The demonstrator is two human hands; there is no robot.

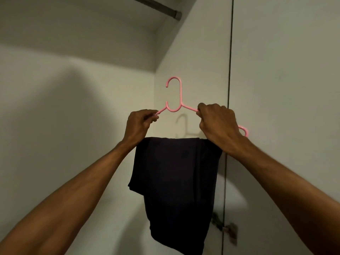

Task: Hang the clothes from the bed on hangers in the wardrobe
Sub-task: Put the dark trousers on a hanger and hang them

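Air is free under the rail (161,9) and to its lower left, back to the rear wall (55,107). Right of the rail, the side panel (193,61) blocks passage. Well below the rail, the hanger (180,94) with draped trousers (176,181) fills the middle.

Head cam, facing fwd/up, close to wardrobe (55,89)

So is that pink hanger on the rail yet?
Not yet. The left hand and right hand hold the hanger below the rail, its hook catching nothing.
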